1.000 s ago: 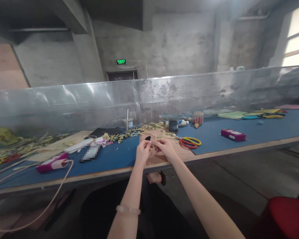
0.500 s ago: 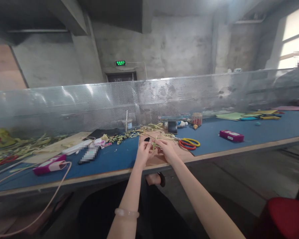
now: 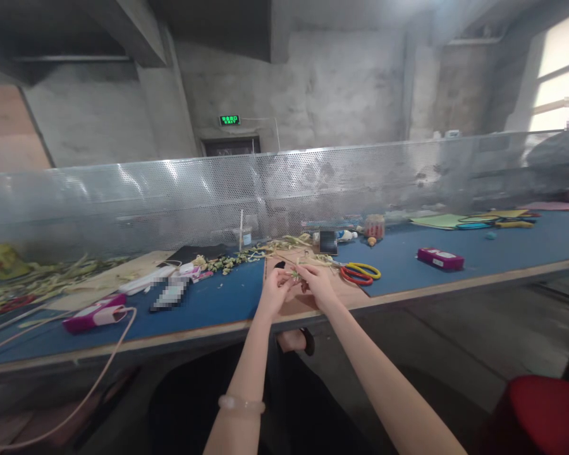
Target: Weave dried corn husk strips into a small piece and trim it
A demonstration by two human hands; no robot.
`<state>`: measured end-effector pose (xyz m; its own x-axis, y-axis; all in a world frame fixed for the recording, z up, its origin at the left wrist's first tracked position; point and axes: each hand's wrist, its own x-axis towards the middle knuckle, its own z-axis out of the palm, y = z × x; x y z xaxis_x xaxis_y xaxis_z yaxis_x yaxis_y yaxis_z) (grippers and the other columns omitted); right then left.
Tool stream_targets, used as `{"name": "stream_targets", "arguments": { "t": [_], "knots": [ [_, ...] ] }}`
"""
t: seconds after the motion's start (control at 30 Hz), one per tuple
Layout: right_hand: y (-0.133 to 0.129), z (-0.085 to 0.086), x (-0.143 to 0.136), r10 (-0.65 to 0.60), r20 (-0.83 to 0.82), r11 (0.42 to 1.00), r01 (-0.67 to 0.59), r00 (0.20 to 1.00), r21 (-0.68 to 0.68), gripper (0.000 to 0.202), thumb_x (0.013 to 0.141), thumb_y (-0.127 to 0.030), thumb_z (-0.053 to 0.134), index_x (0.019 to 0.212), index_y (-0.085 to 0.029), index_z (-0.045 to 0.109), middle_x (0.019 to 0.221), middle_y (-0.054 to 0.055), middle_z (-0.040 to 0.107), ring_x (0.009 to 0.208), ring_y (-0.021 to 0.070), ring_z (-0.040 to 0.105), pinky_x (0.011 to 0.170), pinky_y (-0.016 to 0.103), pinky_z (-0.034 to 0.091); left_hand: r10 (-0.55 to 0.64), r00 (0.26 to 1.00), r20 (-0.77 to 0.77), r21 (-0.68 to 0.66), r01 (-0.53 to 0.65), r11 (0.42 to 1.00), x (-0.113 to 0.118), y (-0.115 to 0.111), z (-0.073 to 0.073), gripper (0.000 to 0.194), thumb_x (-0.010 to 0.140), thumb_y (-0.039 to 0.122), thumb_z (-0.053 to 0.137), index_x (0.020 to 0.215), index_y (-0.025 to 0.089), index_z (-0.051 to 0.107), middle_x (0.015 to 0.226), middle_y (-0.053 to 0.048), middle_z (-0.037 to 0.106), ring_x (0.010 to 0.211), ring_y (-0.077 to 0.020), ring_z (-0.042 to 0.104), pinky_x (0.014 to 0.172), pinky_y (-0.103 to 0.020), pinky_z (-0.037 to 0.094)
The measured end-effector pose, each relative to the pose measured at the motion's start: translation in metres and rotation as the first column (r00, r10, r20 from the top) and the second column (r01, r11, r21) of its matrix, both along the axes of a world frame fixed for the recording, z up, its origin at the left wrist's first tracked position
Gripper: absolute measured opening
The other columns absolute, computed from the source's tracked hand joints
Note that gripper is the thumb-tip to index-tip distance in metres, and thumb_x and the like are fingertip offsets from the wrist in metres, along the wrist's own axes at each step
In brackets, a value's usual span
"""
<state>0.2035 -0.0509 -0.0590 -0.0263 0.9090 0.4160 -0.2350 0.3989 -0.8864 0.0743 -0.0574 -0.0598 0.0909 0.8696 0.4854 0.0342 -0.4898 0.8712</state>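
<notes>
Both hands meet over a brown board (image 3: 332, 292) at the table's front edge. Between their fingertips is a small green plant piece (image 3: 295, 275). My left hand (image 3: 275, 291) pinches it from the left, fingers closed. From the right, my right hand (image 3: 317, 284) holds it with bent fingers. Fingers hide much of the piece. Scissors with red and yellow handles (image 3: 360, 273) lie just right of my right hand. A small black object (image 3: 279, 265) rests on the board behind my left hand. Pale green strips (image 3: 291, 242) lie at the board's far edge.
On the blue table (image 3: 232, 300) are a phone (image 3: 171, 294), a purple box with a cable (image 3: 92, 314), and green plant scraps (image 3: 42, 281) at left. Another purple box (image 3: 440, 259), a jar (image 3: 374, 226) and coloured sheets (image 3: 446, 221) stand or lie right. A perforated metal screen (image 3: 194, 202) runs behind.
My fingers have drawn slightly closer together around the green piece, and less of it shows. At the far right, the person behind the screen has shifted a little.
</notes>
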Motion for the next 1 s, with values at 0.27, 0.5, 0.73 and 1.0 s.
{"name": "stream_targets", "arguments": {
  "t": [0.27,0.5,0.73,1.0],
  "knots": [
    [-0.005,0.002,0.0,-0.069,0.022,0.996,0.068,0.997,0.058,0.033,0.069,-0.045,0.06,0.075,-0.014,0.065,0.05,-0.003,0.047,0.041,0.0061,0.038,0.037,0.019,0.029,-0.05,0.997,-0.052,-0.02,0.049,0.999,0.0,-0.005,0.003,0.027,0.066,0.027,0.068,0.083,0.017,0.05,0.07,-0.002,0.064,0.073,-0.0178,0.063,0.07,-0.03,0.046],
    [-0.007,0.003,0.0,-0.14,0.034,0.987,0.136,0.99,0.082,0.03,0.07,-0.044,0.059,0.07,-0.015,0.063,0.05,-0.004,0.045,0.041,0.0065,0.039,0.037,0.019,0.029,-0.107,0.99,-0.096,-0.04,0.103,0.994,-0.003,0.001,-0.003,0.032,0.066,0.035,0.069,0.086,0.017,0.051,0.077,-0.005,0.066,0.073,-0.0186,0.064,0.065,-0.028,0.046],
    [-0.01,0.003,0.0,-0.091,0.101,0.993,0.082,0.991,0.083,0.033,0.071,-0.047,0.057,0.073,-0.015,0.063,0.049,-0.004,0.046,0.039,0.0061,0.037,0.036,0.019,0.028,-0.076,0.996,-0.05,-0.053,0.073,0.996,0.001,-0.001,0.0,0.027,0.074,0.043,0.058,0.077,0.017,0.052,0.07,-0.002,0.064,0.063,-0.0133,0.059,0.057,-0.022,0.044],
    [-0.013,0.004,-0.003,0.026,0.071,0.999,-0.028,0.997,0.037,0.035,0.071,-0.046,0.058,0.091,-0.016,0.053,0.051,-0.007,0.048,0.037,0.0048,0.037,0.033,0.016,0.027,0.038,0.999,-0.001,0.005,-0.038,0.999,0.001,0.002,0.001,0.029,0.072,0.045,0.058,0.069,0.017,0.051,0.062,0.001,0.055,0.057,-0.0118,0.054,0.053,-0.023,0.046]
  ]
}}
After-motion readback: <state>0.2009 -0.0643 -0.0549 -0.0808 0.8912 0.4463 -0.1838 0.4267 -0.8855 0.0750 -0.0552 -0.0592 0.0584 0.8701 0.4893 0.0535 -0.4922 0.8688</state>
